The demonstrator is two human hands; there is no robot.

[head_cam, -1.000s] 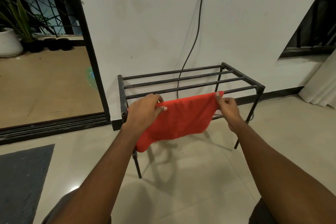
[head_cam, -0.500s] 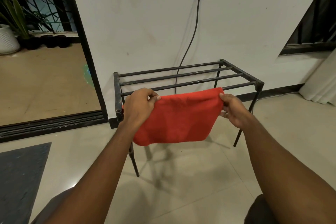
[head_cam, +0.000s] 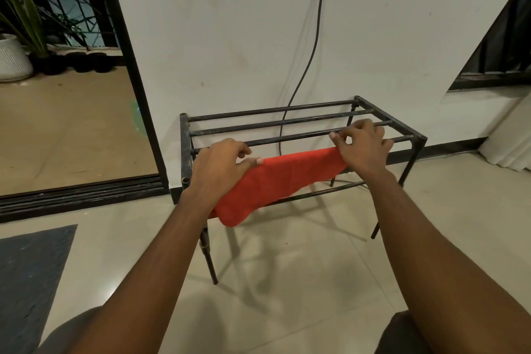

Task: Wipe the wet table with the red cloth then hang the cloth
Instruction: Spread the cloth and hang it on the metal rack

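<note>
On your left, a grey mat lies on the floor. Your left hand curls round the left end of the red cloth, thumb on top. The cloth hangs over the front bar of the black rack and sags lower at the left. Your right hand grips its right end, fingers bent.

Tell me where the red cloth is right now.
Head view, centre: the red cloth hangs along the front edge of the black metal rack, its ends held by the left hand and right hand.
</note>
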